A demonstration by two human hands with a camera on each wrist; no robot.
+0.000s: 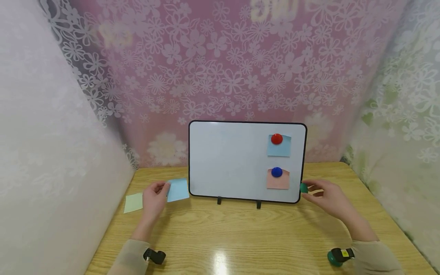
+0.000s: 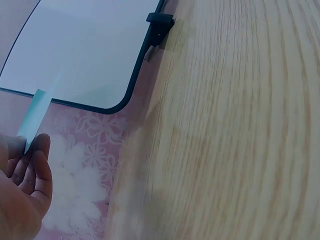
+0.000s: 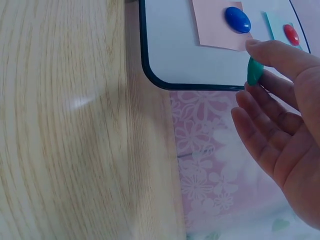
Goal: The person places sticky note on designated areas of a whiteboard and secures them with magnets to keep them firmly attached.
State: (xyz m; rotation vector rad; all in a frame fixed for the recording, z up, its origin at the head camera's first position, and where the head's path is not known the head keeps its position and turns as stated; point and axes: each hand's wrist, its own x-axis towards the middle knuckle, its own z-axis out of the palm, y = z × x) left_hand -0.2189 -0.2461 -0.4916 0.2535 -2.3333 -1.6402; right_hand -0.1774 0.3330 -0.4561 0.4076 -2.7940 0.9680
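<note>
over the desk [image 1: 240, 236], the left hand [image 1: 154, 198] pinches a light-blue note [image 1: 178, 190] by its edge; the right hand [image 1: 326, 194] has its grip parted just enough to hold a green magnet [image 1: 304, 188] between thumb and fingertips. on the whiteboard [image 1: 227, 160], a red magnet [image 1: 277, 139] tops a blue sheet [image 1: 280, 151], a blue magnet [image 1: 277, 172] a pink sheet [image 1: 278, 184].

Pale walls [image 1: 51, 152] flank a pink floral backdrop [image 1: 206, 68]; light [image 1: 220, 262] glints on the wooden table [image 1: 261, 236].

The right grip [image 3: 297, 140] pinches a green magnet [image 3: 255, 72] near the whiteboard [image 3: 172, 57]; a blue magnet [image 3: 237, 19] overlaps pink paper [image 3: 212, 27], a red magnet [image 3: 291, 34] blue paper [image 3: 274, 25].
</note>
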